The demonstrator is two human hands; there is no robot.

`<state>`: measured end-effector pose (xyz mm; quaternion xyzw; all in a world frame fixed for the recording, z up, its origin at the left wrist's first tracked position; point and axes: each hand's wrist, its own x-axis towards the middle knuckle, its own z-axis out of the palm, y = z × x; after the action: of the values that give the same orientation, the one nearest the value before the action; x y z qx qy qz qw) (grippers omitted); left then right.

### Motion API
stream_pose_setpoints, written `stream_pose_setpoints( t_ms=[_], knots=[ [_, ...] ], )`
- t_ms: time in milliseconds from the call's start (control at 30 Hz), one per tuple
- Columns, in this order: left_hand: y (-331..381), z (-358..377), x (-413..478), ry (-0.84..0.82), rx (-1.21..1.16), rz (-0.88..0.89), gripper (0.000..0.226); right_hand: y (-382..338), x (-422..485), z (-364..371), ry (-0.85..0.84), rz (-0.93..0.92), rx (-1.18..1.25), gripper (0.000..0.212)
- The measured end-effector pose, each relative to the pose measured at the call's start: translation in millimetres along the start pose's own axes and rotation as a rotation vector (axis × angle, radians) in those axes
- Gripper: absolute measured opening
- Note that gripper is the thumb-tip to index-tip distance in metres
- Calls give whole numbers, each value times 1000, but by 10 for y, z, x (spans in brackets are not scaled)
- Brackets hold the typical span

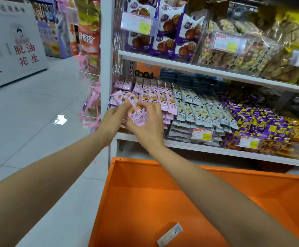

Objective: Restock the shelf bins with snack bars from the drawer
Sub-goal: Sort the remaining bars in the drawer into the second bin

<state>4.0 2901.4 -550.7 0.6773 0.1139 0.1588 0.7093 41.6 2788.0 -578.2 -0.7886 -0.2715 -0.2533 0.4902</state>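
Both hands are raised mid-frame in front of the lower shelf [216, 148]. The right hand [148, 123] grips a bundle of pink snack bars [138, 115], fingers curled over its top and thumb under. The left hand [114, 116] meets the same bundle from the left with its fingertips curled on the bundle's edge; it is a bit blurred, but it reads as pinching. The bundle sits just in front of the leftmost bin, where stacked pink bars [154, 94] stand in rows. Right of those are grey-white bars [198, 109] in tidy rows, then a loose heap of purple-and-yellow packets [262, 125] at right. Price tags [202, 134] hang on the bin fronts. The orange drawer [145, 193] is pulled open across the bottom of the frame, below both forearms. A single pale bar [170, 235] lies on the drawer floor near the bottom centre. The upper shelf [198, 69] holds purple cookie bags [164, 24] and clear bags of coloured puffs [234, 52]. A white box with red characters [11, 41] stands on the tiled floor [38, 113] at upper left.
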Motion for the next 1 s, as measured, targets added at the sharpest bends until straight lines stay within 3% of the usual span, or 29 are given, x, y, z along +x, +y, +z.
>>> stream_pose_setpoints(
  t_ms=[167,300,467,667,800,1000],
  knots=[
    [-20,-293,353,182,440,315,18,-54,421,181,73,123,-143,47],
    [-153,-452,522,-9,757,555,59,17,598,300,59,189,-292,48],
    [-195,-434,665,-77,798,560,88,34,689,419,61,206,-448,49],
    [-246,-415,719,-33,759,524,93,62,662,386,-65,180,-485,56],
    [-270,-426,768,-27,803,559,89,100,659,250,-170,115,-450,77],
    [-320,-438,942,-44,997,630,73,204,672,190,-181,53,-421,36]
  ],
)
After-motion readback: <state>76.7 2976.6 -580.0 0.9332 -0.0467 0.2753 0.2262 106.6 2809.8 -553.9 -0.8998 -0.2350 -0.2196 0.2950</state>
